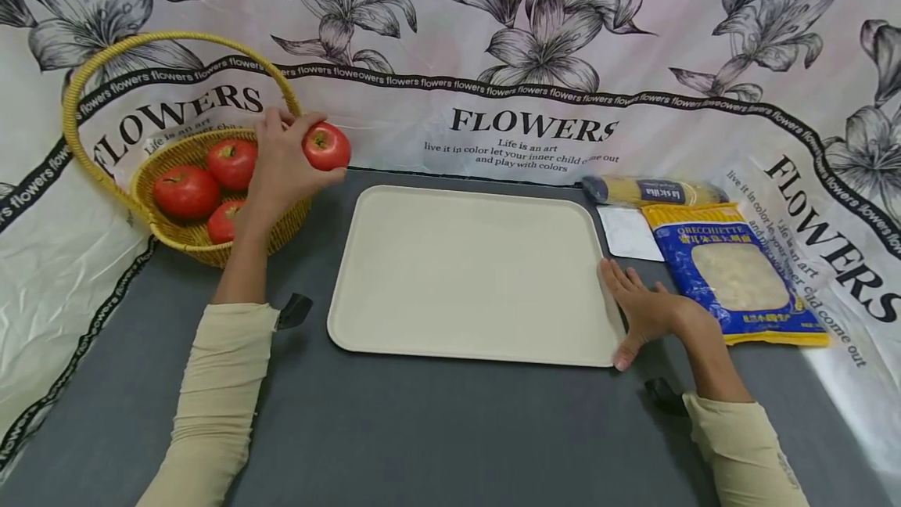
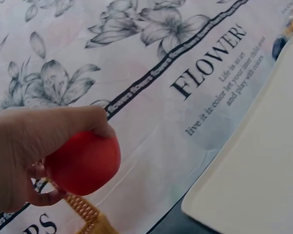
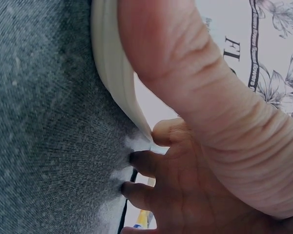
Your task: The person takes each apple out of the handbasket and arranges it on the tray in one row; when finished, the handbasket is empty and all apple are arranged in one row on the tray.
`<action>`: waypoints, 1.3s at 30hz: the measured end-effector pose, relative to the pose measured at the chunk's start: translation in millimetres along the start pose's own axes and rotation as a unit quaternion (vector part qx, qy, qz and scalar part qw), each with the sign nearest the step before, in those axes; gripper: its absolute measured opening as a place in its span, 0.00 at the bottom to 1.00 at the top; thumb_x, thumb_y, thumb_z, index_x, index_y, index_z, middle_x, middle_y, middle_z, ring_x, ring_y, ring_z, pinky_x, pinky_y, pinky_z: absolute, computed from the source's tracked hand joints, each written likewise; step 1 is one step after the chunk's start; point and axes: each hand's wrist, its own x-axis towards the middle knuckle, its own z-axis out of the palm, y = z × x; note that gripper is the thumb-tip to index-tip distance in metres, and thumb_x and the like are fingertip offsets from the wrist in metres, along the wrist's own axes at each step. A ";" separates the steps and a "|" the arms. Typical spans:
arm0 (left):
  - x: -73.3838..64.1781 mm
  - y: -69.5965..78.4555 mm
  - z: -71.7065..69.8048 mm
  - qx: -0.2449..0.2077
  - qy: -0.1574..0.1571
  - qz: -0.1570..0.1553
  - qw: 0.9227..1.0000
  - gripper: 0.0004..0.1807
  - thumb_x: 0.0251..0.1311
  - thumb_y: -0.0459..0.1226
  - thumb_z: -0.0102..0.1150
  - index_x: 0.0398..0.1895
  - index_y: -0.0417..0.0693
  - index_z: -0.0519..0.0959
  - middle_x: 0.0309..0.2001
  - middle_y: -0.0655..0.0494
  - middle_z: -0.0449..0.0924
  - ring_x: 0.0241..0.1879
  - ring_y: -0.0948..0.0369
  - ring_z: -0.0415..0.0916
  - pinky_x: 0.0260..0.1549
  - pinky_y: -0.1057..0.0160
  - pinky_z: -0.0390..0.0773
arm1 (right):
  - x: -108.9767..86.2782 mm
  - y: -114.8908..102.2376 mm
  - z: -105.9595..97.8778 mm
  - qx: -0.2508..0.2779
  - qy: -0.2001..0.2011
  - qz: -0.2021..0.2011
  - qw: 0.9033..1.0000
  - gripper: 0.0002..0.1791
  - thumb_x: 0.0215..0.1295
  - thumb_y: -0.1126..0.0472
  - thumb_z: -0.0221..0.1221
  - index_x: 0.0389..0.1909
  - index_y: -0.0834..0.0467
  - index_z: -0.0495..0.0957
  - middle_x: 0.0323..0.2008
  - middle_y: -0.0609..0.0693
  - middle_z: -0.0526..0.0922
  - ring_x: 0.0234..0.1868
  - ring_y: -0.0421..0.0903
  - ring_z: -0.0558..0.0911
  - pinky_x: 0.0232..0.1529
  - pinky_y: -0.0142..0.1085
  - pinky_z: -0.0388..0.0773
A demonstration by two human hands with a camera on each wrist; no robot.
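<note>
My left hand (image 1: 281, 159) holds a red apple (image 1: 327, 145) between thumb and fingers, raised just right of the yellow wicker basket (image 1: 292, 227). In the left wrist view the apple (image 2: 85, 163) shows smooth and red under the curved index finger. Several more red apples (image 1: 186, 192) lie in the basket, partly behind my left forearm. My right hand (image 1: 651, 311) rests spread along the right edge of a cream rectangular tray (image 1: 472, 272). In the right wrist view, the thumb (image 3: 161, 39) overlaps the tray rim (image 3: 110, 63) and the other fingertips touch down beside it.
Right of the tray lie a blue and yellow orecchiette bag (image 1: 739, 276), a long pasta packet (image 1: 655, 192) and a white flat piece (image 1: 629, 233). The tall basket handle (image 1: 176, 36) arches at the left. A flower-printed sheet (image 1: 394, 116) stands behind the grey tabletop (image 1: 436, 429).
</note>
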 end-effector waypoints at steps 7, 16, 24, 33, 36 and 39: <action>-0.8 25.8 27.6 -0.019 -0.049 0.056 0.997 0.42 0.51 0.44 0.78 0.72 0.48 0.74 0.64 0.36 0.63 0.70 0.42 0.59 0.62 0.36 0.80 | -0.7 4.4 2.8 0.009 0.005 -0.003 1.000 0.97 0.27 0.34 0.83 0.81 0.62 0.18 0.81 0.70 0.19 0.80 0.78 0.27 0.68 0.83 0.28; 1.5 68.0 65.7 -0.076 -0.108 0.092 0.987 0.43 0.50 0.48 0.81 0.71 0.51 0.76 0.60 0.40 0.68 0.67 0.44 0.64 0.60 0.43 0.83 | -7.0 5.9 5.7 0.012 0.009 0.003 1.000 0.96 0.28 0.36 0.83 0.81 0.63 0.18 0.81 0.70 0.19 0.80 0.77 0.27 0.69 0.82 0.28; 13.3 110.2 115.8 -0.085 -0.153 0.116 0.978 0.42 0.50 0.50 0.79 0.71 0.53 0.76 0.62 0.43 0.69 0.67 0.44 0.64 0.58 0.49 0.85 | -5.0 6.8 8.9 -0.001 0.008 -0.001 1.000 0.96 0.29 0.36 0.84 0.81 0.64 0.19 0.81 0.71 0.20 0.80 0.79 0.29 0.68 0.83 0.30; 20.2 152.8 160.9 -0.054 -0.176 0.144 0.972 0.41 0.52 0.53 0.78 0.70 0.54 0.77 0.62 0.45 0.71 0.65 0.47 0.67 0.56 0.55 0.85 | 2.4 4.1 5.2 0.003 0.010 -0.013 1.000 0.96 0.28 0.34 0.83 0.81 0.62 0.18 0.81 0.70 0.19 0.80 0.78 0.27 0.68 0.83 0.29; 22.5 165.0 175.5 -0.044 -0.184 0.147 0.971 0.41 0.53 0.55 0.77 0.71 0.56 0.76 0.63 0.47 0.72 0.64 0.49 0.68 0.54 0.57 0.86 | 0.9 1.0 2.9 0.002 0.008 -0.011 1.000 0.96 0.29 0.35 0.83 0.81 0.62 0.18 0.81 0.70 0.19 0.80 0.77 0.26 0.69 0.83 0.30; 23.7 175.7 191.5 -0.039 -0.192 0.148 0.969 0.42 0.53 0.57 0.76 0.71 0.57 0.76 0.63 0.48 0.72 0.63 0.51 0.69 0.54 0.59 0.85 | 0.6 0.3 0.8 -0.005 0.004 -0.004 1.000 0.95 0.30 0.36 0.83 0.81 0.63 0.19 0.81 0.70 0.20 0.80 0.77 0.27 0.70 0.82 0.30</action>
